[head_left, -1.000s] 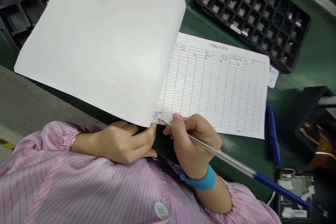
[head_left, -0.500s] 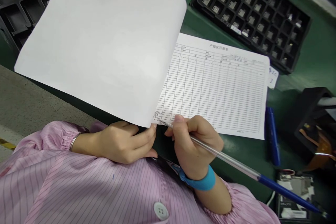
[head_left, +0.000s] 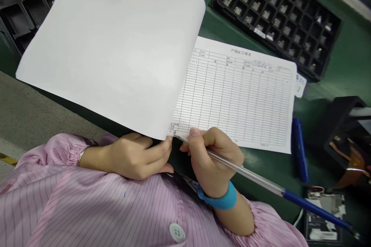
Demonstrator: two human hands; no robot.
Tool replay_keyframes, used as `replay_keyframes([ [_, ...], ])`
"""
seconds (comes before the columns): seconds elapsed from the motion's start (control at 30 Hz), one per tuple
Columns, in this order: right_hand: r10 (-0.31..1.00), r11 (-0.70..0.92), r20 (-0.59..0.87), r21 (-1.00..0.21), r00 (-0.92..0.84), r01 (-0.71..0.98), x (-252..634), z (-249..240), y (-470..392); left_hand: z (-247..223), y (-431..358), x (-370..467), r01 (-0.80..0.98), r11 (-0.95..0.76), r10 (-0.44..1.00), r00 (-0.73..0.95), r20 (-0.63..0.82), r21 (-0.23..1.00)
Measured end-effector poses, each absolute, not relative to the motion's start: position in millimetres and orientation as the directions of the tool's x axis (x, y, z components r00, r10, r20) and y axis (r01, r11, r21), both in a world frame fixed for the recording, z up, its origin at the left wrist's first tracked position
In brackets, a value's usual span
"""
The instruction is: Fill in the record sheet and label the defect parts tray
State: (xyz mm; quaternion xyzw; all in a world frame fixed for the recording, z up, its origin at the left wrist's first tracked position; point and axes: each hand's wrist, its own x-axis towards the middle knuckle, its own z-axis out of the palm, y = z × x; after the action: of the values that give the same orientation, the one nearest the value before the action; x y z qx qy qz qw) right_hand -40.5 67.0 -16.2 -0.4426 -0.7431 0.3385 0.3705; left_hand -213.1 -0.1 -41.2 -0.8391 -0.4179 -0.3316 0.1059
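At eight o'clock of the form (head_left: 237,104), a mark (head_left: 174,132) has become fuller, so writing advances; right hand (head_left: 213,168) clamps pen (head_left: 261,179); left hand's (head_left: 142,157) grip, I cannot tell.

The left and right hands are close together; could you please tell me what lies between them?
The head view shows the pen tip, part of the form and green table.

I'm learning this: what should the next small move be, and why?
Probably a short stroke on the white printed paper form, lower left: the right hand holds the clear-and-blue plastic pen, its tip beside handwriting there, and the left hand rests nearby.
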Motion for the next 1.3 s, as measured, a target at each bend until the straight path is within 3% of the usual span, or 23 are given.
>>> replay_keyframes([
  [0.17,0.914,0.351,0.218,-0.848,-0.343,0.397,-40.9,-16.4,67.2,-43.1,-1.2,-212.8,0.768,-0.631,0.631,0.428,0.647,0.107],
  [0.47,0.952,0.298,0.245,-0.873,-0.183,0.385,-34.0,-17.7,68.3,-43.8,-2.6,-214.8,0.771,-0.63,0.64,0.443,0.627,0.098],
  [0.73,0.919,0.357,0.248,-0.852,-0.307,0.382,-37.8,-14.7,70.4,-38.9,-0.9,-212.2,0.779,-0.619,0.672,0.463,0.578,0.096],
  [1.3,0.928,0.345,0.237,-0.836,-0.288,0.426,-37.8,-15.0,68.6,-39.2,-1.2,-212.5,0.771,-0.628,0.676,0.473,0.565,0.106],
])
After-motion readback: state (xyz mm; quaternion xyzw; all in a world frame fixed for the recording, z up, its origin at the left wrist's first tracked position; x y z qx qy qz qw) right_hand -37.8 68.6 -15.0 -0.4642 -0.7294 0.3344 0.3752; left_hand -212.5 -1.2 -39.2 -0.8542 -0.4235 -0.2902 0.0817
